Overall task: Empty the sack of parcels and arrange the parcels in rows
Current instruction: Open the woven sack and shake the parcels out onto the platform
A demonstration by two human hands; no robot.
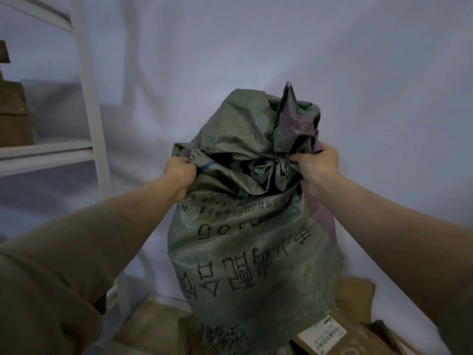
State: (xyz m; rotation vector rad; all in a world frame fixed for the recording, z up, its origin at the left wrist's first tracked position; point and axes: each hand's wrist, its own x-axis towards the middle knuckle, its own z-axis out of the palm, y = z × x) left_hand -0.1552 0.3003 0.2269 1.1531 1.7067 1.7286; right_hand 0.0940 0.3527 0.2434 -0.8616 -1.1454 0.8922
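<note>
A green woven sack (245,252) with black printed characters hangs upside down in front of me, its frayed open end at the bottom. My left hand (179,172) grips the bunched fabric on the sack's left side. My right hand (317,162) grips the crumpled fabric on its right side near the top. Under the sack lie brown cardboard parcels; one parcel (340,336) with a white barcode label shows at the lower right, and another parcel (153,326) lies at the lower left. What is inside the sack is hidden.
A white shelving unit (89,103) stands at the left, with brown boxes (14,116) on its shelf. A pale wall (230,47) fills the background right behind the sack. More cardboard flaps (358,290) lie at the lower right.
</note>
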